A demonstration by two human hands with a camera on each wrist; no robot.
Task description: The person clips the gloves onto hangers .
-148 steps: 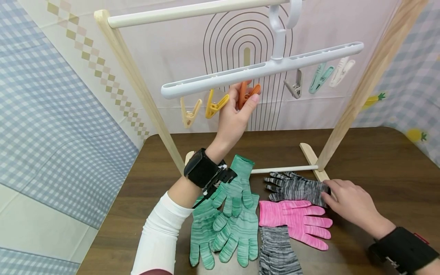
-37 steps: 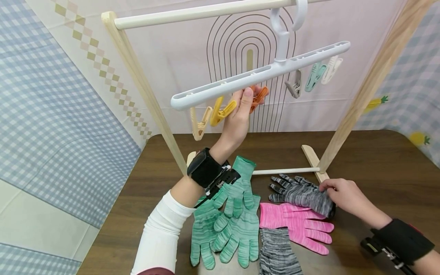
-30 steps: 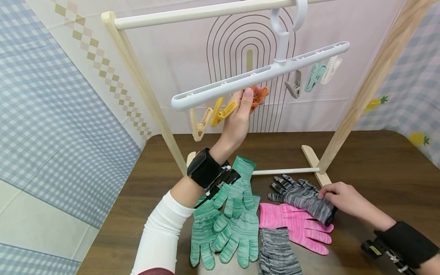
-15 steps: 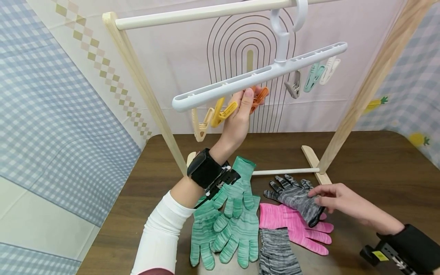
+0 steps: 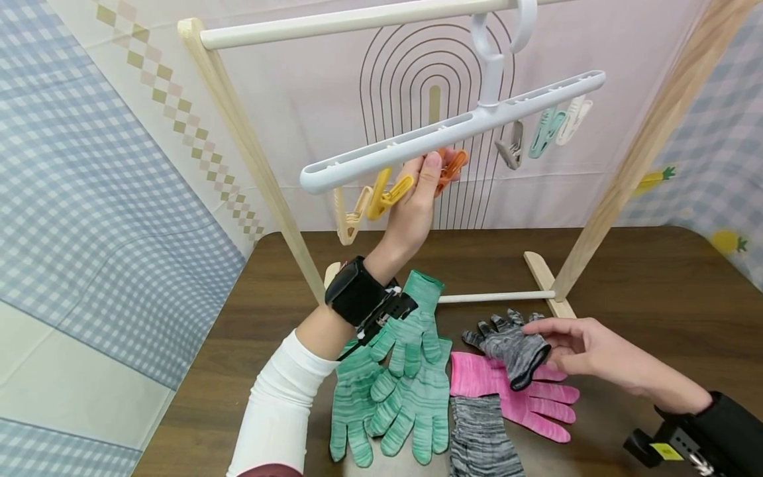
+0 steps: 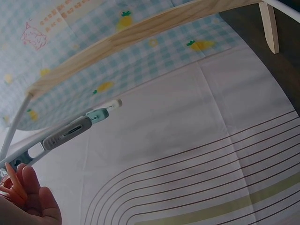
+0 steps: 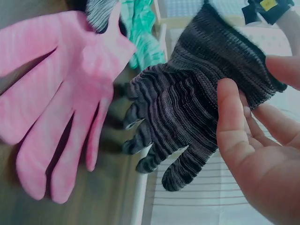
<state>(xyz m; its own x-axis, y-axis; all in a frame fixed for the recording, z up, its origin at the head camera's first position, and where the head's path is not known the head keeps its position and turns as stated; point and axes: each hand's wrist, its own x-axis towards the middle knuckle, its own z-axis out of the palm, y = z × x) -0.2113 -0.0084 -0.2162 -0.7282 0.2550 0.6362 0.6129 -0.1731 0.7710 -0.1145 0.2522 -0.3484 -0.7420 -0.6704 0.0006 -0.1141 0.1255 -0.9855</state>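
Observation:
My left hand (image 5: 440, 165) is raised under the white clip hanger (image 5: 453, 129) and pinches its orange clip (image 5: 450, 169); in the left wrist view the fingertips (image 6: 29, 185) show around that orange clip (image 6: 14, 187). My right hand (image 5: 551, 341) grips a dark grey striped glove (image 5: 509, 344) by its cuff side, lifted just off the table above the pink glove (image 5: 512, 391). In the right wrist view the grey glove (image 7: 197, 108) hangs fingers down between thumb and fingers (image 7: 232, 122), with the pink glove (image 7: 61, 108) lying flat below.
Three green gloves (image 5: 405, 391) and a second grey glove (image 5: 479, 437) lie on the brown table (image 5: 656, 278). The hanger hangs from a wooden rack (image 5: 644, 152). Yellow and beige clips (image 5: 381, 195) hang left; grey, teal and white clips (image 5: 545, 129) hang right.
My right hand has taken up the grey glove and moved it left and upward off the table. The left hand has stayed at the orange clip; the hanger barely shifted.

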